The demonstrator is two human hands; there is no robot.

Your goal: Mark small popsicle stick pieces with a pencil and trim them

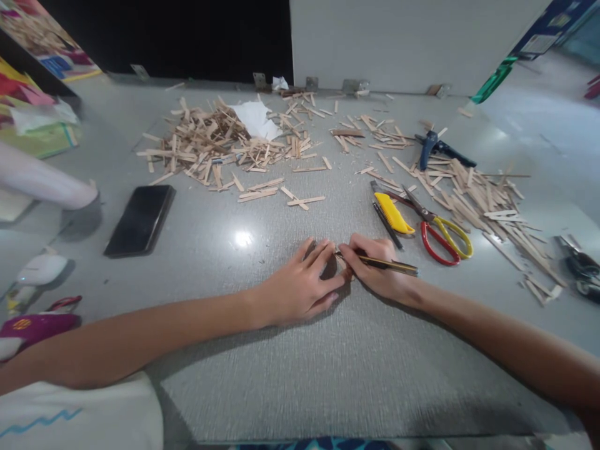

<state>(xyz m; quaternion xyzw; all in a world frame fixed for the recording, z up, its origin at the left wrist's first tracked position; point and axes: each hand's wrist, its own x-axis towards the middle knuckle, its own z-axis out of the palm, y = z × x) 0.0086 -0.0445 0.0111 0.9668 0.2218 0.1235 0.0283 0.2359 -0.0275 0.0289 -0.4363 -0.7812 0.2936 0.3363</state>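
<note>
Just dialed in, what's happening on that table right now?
A person is bent over a grey table. The right hand holds a pencil with its tip at a small piece pinned under the left hand; the piece itself is hidden. Scissors and a yellow cutter lie just beyond the right hand, a phone to the left, and wooden sticks are heaped and scattered farther back.

Looks like a hobby craft corner on a grey table: heaps of cut wooden sticks at its far edge, scissors, yellow utility knife and blue clamp nearby, colourful paper stacks to its left.
</note>
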